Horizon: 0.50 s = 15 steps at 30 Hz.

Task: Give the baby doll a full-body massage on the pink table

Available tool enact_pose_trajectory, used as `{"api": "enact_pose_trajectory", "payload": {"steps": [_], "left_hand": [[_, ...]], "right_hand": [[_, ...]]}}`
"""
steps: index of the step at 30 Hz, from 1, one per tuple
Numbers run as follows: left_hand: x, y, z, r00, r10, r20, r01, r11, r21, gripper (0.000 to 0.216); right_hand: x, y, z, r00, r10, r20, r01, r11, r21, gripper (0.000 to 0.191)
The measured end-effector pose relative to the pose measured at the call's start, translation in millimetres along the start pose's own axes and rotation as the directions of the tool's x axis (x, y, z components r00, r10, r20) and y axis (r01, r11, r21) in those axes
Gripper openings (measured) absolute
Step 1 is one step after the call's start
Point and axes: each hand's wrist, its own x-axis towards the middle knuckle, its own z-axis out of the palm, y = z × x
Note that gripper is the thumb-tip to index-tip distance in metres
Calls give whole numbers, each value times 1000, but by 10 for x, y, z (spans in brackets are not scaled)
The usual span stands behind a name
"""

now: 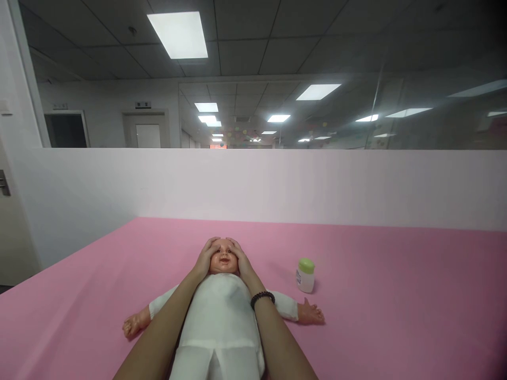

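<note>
A baby doll [224, 311] in a white cloth outfit lies on its back, its head at the far end and its arms spread to both sides. My left hand [205, 257] cups the left side of the doll's head, fingers curved over the temple and forehead. On the opposite side my right hand [242, 258] holds the head the same way, with a dark beaded bracelet [262, 299] on that wrist. Between my palms the doll's eyes, nose and mouth show. Its feet lie outside the picture.
A small jar [306, 279] with a green lid stands right of the doll, beyond its outstretched arm. Everything rests on a pink-covered table [380, 306]. Along the table's back runs a low white wall [301, 184] with glass above, and a door [11, 227] is at the far left.
</note>
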Motion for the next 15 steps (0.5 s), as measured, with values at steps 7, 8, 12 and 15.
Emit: {"api": "enact_pose_trajectory", "payload": {"steps": [7, 8, 12, 15], "left_hand": [[10, 6, 19, 1000, 5, -14, -6, 999, -54, 45], [10, 7, 24, 1000, 7, -18, -8, 998, -62, 45], [8, 1, 41, 999, 16, -36, -19, 995, -94, 43], [5, -5, 52, 999, 24, -33, -28, 994, -107, 43]], "right_hand": [[-29, -54, 57, 999, 31, -27, -30, 998, 57, 50], [-34, -65, 67, 999, 34, -32, -32, 998, 62, 49], [-31, -78, 84, 997, 37, -60, -33, 997, 70, 49], [-12, -54, 72, 997, 31, -70, -27, 998, 61, 48]]}}
